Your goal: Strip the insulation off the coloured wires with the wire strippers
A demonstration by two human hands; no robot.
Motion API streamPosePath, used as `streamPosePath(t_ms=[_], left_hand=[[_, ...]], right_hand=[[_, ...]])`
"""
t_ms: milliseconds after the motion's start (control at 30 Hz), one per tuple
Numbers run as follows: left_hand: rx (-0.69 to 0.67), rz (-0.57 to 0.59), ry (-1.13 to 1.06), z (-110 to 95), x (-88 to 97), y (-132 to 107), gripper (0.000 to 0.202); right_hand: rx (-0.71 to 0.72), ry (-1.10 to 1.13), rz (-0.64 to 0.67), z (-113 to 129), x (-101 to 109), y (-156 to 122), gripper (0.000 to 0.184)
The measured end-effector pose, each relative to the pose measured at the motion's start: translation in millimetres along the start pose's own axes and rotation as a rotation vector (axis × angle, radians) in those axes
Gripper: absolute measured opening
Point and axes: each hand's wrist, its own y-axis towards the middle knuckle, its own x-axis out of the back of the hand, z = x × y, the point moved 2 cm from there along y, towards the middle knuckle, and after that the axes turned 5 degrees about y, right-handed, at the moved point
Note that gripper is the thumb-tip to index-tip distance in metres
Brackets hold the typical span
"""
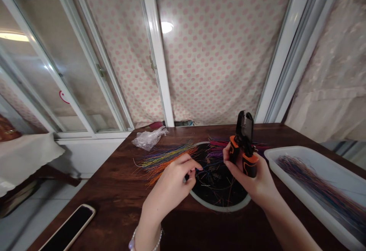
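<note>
My right hand (251, 176) is closed around the orange and black handles of a wire stripper (244, 142), which it holds upright with the jaws pointing up. My left hand (174, 182) hovers beside it over the left rim of a round black dish (220, 205), its thumb and fingers pinched together; I cannot make out whether a thin wire is between them. Short wire scraps lie inside the dish. A fan of thin coloured wires (166, 157) lies on the brown table (120, 194), just past my left hand.
A white tray (309, 195) holding a bundle of coloured wires sits at the right. A phone (68, 228) lies face up near the table's front left corner. A crumpled clear plastic bag (148, 137) rests at the far edge, below windows with a dotted curtain.
</note>
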Motion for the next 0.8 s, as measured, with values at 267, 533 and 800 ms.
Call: streamPosePath(t_ms=[267,533,800], left_hand=[[-0.002,0.000,0.013,1.2,-2.6,1.0,0.034],[-0.006,-0.011,0.033,1.6,-2.5,1.3,0.034],[-0.054,-0.049,0.030,-7.9,-0.2,3.0,0.026]], right_hand=[[-0.010,-0.004,-0.004,1.5,1.6,-0.2,0.005],[-0.018,-0.046,0.000,3.6,0.7,0.5,0.004],[-0.008,-0.081,-0.007,2.5,0.1,-0.4,0.004]])
